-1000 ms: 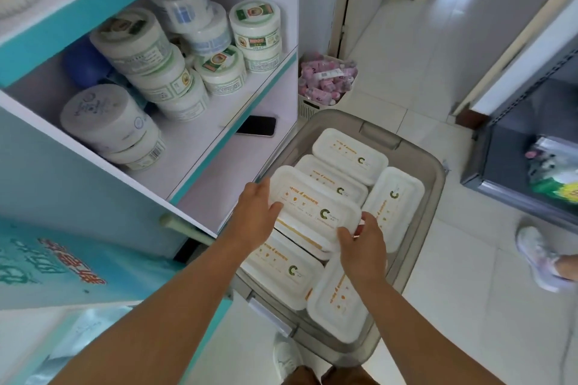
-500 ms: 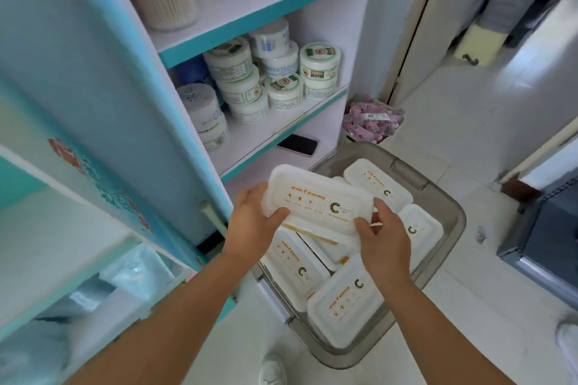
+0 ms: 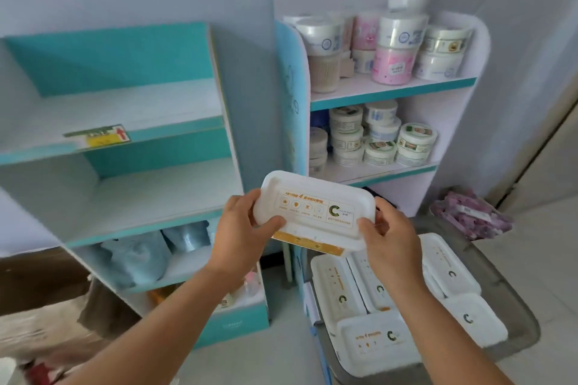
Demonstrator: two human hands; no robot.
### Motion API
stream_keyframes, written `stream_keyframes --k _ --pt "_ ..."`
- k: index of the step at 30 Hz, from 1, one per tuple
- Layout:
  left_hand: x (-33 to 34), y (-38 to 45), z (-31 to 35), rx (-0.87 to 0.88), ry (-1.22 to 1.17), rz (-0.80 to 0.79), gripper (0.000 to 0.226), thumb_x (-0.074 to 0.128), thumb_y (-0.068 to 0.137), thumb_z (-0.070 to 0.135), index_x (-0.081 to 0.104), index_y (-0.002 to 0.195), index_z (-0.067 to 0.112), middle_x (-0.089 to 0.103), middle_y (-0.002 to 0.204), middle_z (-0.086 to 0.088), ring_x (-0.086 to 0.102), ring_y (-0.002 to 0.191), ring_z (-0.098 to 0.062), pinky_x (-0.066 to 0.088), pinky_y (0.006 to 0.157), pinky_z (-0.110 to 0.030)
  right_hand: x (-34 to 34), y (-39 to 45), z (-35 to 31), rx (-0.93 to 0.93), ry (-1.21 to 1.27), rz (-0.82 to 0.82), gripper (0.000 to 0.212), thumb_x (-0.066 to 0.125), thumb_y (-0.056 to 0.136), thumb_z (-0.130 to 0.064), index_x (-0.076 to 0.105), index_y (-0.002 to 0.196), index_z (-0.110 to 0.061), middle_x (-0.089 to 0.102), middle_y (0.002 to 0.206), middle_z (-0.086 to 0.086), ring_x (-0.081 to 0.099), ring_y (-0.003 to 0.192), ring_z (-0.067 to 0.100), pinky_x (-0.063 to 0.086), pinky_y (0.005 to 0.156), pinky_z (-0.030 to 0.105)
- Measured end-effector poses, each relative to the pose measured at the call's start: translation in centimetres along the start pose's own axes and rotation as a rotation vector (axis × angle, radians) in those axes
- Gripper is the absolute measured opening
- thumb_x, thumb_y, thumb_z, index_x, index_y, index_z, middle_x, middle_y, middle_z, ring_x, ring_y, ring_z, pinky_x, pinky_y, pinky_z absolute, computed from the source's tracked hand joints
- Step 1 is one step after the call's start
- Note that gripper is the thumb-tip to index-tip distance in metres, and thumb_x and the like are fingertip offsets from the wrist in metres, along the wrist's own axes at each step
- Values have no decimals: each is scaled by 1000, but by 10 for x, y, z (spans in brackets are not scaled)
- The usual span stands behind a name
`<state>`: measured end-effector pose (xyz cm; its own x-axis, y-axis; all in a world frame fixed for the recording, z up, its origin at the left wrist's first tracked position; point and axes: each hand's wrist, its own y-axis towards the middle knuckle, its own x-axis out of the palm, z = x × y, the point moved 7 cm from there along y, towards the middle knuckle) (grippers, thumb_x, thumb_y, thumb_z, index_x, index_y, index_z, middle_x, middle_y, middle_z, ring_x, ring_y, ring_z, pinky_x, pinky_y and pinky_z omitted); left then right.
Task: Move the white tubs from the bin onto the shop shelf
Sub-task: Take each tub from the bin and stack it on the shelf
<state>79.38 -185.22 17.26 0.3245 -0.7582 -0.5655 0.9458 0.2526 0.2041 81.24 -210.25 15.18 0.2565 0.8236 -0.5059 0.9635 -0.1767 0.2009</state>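
Note:
I hold a flat white tub (image 3: 316, 211) with orange print and a green C logo in front of me, above the floor between shelf and bin. My left hand (image 3: 242, 228) grips its left end, thumb on the lid. My right hand (image 3: 389, 236) grips its right end the same way. Below right, the grey translucent bin (image 3: 513, 306) holds several more white tubs (image 3: 375, 342). To the left stands a teal and white shop shelf (image 3: 147, 197) whose middle boards are bare.
A second shelf unit (image 3: 391, 87) at the right is stocked with round white and pink jars. A basket of pink packets (image 3: 472, 216) sits on the floor by the wall. Blue bags (image 3: 137, 259) fill the teal shelf's lower level.
Both hands have lifted the tub up out of the bin and carried it left. The view has swung up and left, bringing the bare teal shelf into sight.

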Motion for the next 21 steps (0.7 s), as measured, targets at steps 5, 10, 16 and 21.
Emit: stream_keyframes --k 5,10,16,21 --pt "-70 -14 -2 -30 6 146 51 74 80 26 56 126 18 54 105 3 57 79 -8 49 71 -19 27 -1 -60 -120 54 -73 29 58 89 -20 60 118 -24 61 104 2 58 84 14 47 67 27" --pt "-149 -18 -6 -52 39 309 48 74 79 29 57 123 20 55 104 4 56 80 -7 49 72 -19 63 -1 -137 -262 91 -173 23 55 90 -21 61 113 -21 62 98 4 58 84 18 46 65 30" --pt "-237 -3 -17 -67 59 473 61 74 80 32 50 134 18 59 105 0 54 75 -6 39 66 -13 113 10 -230 -393 140 -219 11 54 89 -17 63 96 -16 65 88 5 59 78 24 47 62 33" --pt "-299 31 -26 -30 15 518 56 73 80 30 53 130 15 63 107 -3 60 79 -8 47 71 -16 152 26 -299 -440 147 -204 23 55 90 -21 63 111 -15 66 94 8 59 82 25 51 71 37"
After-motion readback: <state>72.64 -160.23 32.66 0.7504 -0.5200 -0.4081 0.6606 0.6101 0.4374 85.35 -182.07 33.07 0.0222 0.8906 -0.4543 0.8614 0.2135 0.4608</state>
